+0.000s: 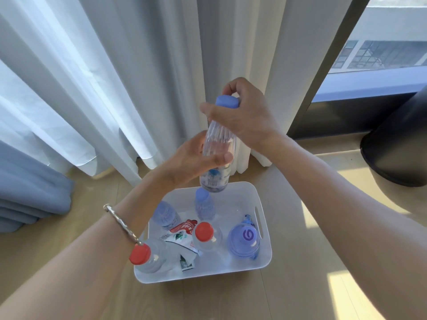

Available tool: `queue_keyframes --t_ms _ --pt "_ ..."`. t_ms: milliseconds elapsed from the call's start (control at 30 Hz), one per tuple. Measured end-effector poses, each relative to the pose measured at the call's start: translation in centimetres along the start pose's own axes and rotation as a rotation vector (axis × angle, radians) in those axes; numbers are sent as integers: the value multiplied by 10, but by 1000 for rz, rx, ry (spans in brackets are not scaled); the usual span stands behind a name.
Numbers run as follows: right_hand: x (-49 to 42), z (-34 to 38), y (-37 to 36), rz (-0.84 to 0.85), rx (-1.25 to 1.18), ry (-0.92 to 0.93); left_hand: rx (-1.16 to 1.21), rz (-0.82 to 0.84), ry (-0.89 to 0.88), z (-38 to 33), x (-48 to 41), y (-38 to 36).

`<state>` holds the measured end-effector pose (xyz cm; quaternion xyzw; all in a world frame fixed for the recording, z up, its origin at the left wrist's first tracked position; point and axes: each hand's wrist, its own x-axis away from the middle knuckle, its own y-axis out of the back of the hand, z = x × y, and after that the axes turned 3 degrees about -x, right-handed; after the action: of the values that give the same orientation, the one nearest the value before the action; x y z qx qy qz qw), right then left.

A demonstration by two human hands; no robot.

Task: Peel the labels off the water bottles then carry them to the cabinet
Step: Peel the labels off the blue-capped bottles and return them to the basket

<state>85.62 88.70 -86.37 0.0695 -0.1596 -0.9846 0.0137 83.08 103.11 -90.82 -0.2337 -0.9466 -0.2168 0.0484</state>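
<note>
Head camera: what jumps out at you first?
A clear bottle held up in the middle, the left grip round its body and the right grip on its blue cap. Below it, a white tub on the floor holds more bottles, two with bright red caps, beside a torn-off label.

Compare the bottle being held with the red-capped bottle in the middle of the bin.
The held bottle has a blue cap; the red-capped bottle a red one. The held bottle is gripped above the white bin by the left hand and right hand; the red-capped bottle stands inside it. Both are clear plastic.
</note>
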Motion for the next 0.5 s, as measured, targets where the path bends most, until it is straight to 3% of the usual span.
queue_keyframes --t_ms 167,400,500 --pt "1 13 -8 -64 -192 34 154 31 -107 -16 4 -4" --pt "3 22 -6 -65 -264 -29 294 137 -89 -21 11 1" --pt "4 25 -8 -55 -281 -55 263 74 -77 -22 16 6"
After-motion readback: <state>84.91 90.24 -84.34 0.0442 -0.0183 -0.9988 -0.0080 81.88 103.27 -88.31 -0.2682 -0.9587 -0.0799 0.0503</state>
